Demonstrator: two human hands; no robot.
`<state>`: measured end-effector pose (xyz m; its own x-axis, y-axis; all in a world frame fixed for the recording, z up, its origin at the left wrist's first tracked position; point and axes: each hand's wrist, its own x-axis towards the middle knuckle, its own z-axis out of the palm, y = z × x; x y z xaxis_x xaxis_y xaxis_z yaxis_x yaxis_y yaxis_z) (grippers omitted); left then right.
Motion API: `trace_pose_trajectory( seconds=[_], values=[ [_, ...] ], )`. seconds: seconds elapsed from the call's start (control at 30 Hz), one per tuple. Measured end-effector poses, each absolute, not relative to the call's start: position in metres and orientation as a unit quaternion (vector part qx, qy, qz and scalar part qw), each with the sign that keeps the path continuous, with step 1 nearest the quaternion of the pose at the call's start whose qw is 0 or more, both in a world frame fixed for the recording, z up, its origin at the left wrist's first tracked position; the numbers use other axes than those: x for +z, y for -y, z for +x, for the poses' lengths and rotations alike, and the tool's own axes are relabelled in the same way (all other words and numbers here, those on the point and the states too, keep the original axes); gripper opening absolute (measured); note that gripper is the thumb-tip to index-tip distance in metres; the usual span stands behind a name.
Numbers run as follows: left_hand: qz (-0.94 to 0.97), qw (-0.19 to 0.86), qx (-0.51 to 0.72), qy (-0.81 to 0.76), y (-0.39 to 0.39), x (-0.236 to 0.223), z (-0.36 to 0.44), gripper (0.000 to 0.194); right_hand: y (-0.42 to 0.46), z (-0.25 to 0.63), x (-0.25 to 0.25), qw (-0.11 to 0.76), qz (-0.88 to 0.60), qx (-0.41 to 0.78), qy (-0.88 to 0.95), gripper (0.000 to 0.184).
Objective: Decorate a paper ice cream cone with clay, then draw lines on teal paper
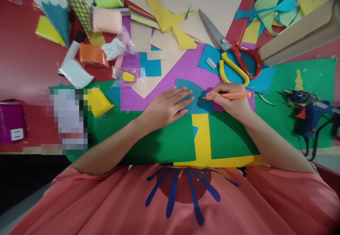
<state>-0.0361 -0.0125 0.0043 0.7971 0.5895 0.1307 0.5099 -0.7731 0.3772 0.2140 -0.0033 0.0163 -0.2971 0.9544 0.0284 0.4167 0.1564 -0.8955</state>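
Observation:
A blue paper piece [198,92] with dark stripes and a curved top edge lies on the purple sheet [132,102] in front of me. My left hand [170,104] rests flat on its left part, fingers stretched out. In my right hand [231,100] is an orange pen [236,95], pinched between thumb and fingers. Its tip points left and meets the right side of the blue piece, among the stripes. Just beyond my right hand lie large scissors [223,43] with one red and one yellow handle loop, their blades apart.
A glue gun [309,118] with a cord lies at the right on the green sheet [159,139]. Decorated paper cones [55,18] and clay packs [94,54] crowd the upper left. Paper scraps [276,8] pile at the upper right beside a cardboard piece [300,33].

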Motion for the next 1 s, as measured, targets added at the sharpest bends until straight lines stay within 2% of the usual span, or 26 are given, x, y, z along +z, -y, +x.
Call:
trace_pose_trajectory(
  seconds=[0.47,1.0],
  values=[
    [0.933,0.124,0.097,-0.323,0.0113,0.0032,-0.0358,0.044,0.0046,0.2122,0.014,0.331,-0.512,0.394,0.688,0.02],
    [0.928,0.153,0.075,-0.33,0.0109,0.0056,-0.0368,0.045,0.0043,0.2131,0.0175,0.324,-0.496,0.411,0.693,0.021]
  ],
)
